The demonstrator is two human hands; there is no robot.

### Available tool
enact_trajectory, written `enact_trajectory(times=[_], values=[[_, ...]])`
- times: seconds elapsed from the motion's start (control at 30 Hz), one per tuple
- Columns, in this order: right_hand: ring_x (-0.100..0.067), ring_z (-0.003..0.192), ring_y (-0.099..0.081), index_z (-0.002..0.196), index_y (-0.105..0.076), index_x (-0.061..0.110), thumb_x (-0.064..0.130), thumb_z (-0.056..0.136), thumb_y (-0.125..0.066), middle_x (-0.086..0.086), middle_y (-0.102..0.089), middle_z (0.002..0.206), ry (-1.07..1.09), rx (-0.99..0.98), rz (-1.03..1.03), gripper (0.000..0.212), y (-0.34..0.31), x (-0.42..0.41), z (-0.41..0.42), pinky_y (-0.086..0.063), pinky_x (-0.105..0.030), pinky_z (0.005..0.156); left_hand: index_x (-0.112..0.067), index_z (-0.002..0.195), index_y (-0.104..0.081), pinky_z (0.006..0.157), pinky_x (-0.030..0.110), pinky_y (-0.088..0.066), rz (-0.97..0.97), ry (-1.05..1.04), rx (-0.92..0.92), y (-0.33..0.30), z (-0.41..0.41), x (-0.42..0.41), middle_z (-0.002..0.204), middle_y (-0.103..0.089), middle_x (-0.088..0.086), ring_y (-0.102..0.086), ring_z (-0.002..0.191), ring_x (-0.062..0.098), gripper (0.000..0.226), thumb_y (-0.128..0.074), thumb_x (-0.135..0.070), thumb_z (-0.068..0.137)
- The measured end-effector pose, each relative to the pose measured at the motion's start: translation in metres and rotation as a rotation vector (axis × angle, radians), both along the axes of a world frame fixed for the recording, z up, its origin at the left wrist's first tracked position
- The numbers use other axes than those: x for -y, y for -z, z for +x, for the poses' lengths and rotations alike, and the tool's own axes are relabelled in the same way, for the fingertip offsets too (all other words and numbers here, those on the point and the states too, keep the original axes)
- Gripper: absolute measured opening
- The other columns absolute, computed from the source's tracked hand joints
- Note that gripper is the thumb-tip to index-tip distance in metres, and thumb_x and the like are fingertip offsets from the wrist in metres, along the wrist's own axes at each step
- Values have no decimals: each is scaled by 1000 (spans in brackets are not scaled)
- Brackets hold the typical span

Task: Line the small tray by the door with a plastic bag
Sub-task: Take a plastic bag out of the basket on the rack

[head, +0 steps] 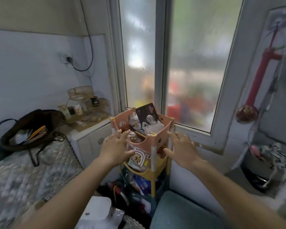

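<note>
A tiered plastic rack stands in the corner by the frosted glass door [193, 63]. Its top tier is a pink basket [162, 137] stuffed with packets, a black box [147, 115] and crumpled clear plastic bags [153, 128]. Below it sit a yellow tier [155, 173] and a darker tier with more packets. My left hand [116, 147] reaches toward the pink basket's near left rim, fingers spread, holding nothing. My right hand [181, 147] hovers beside the basket's right corner post, fingers apart and empty. I cannot pick out a small tray.
A quilted bed [23, 176] with a dark backpack [30, 128] lies at the left. A white cabinet [89, 141] holds wire baskets and bottles. A red pump [257, 76] hangs on the right wall. A teal cushion [185, 212] and a white appliance [96, 212] lie below.
</note>
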State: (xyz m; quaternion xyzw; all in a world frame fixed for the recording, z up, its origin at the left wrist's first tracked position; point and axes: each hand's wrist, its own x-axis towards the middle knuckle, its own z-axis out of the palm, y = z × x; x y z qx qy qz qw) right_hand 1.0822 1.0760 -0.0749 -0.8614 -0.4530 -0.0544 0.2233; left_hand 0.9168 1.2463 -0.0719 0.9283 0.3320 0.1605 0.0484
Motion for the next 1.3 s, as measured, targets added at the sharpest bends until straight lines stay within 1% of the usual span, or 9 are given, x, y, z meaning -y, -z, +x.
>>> enact_trajectory(times=[0.17,0.47,0.67,0.83,0.93,1.0,1.13,1.23,1.3], values=[[-29,122,-43,137,-34,21,36,83,-60,-9,-48,135,31,-30,-31,62,17,-65,61,-40,-47,99,-32,142,-22,111,46,-25,-42,69,10,26,65,-57,152,-29,7,-31,136,27,78,-59,-54,77],[-25,126,-42,141,-29,23,42,83,-61,-5,-43,141,-45,-51,-174,68,49,-185,201,-40,-44,103,-34,143,-18,115,45,-20,-127,196,-1,44,215,-157,155,-21,2,-23,140,25,82,-64,-51,77],[-20,134,-36,138,-33,36,50,76,-65,5,-40,147,-171,-42,-232,71,73,-227,258,-26,-46,112,-34,143,-19,114,35,0,-24,409,-104,69,288,-194,156,-20,-5,-8,144,15,80,-60,-56,78],[-12,129,-43,131,-43,35,44,79,-64,10,-51,137,-253,-106,-170,57,91,-235,272,-17,-50,114,-30,140,-30,112,34,6,-11,417,-160,89,303,-212,152,-32,-5,-10,144,15,87,-59,-68,67],[-7,115,-55,119,-52,33,35,84,-61,11,-64,118,-278,-101,-77,37,97,-238,271,-18,-48,115,-30,125,-53,113,30,0,-43,396,-61,95,297,-216,137,-52,-7,-24,140,13,65,-66,-60,68],[-6,102,-61,108,-58,30,31,85,-61,10,-69,103,-293,-116,-10,23,96,-240,267,-27,-44,111,-29,108,-64,115,33,-12,-84,371,-4,95,292,-219,124,-62,-7,-36,134,13,44,-70,-51,70],[-1,79,-64,96,-66,22,26,81,-68,7,-71,87,-299,-231,200,15,81,-243,252,-55,-26,78,-25,85,-66,95,37,-47,-317,313,198,78,280,-226,97,-69,-6,-60,101,10,22,-75,-40,71],[4,69,-62,92,-68,19,23,78,-71,13,-66,80,-269,-266,359,15,59,-243,237,-51,-12,66,-30,83,-64,90,29,-48,-517,348,351,56,266,-226,95,-67,-13,-58,95,-1,23,-71,-47,69],[4,69,-63,88,-69,17,22,76,-72,14,-65,78,-247,-258,433,13,42,-238,224,-50,-8,64,-39,95,-63,88,20,-43,-613,413,377,39,253,-223,105,-63,-22,-54,102,-9,39,-68,-60,63]])
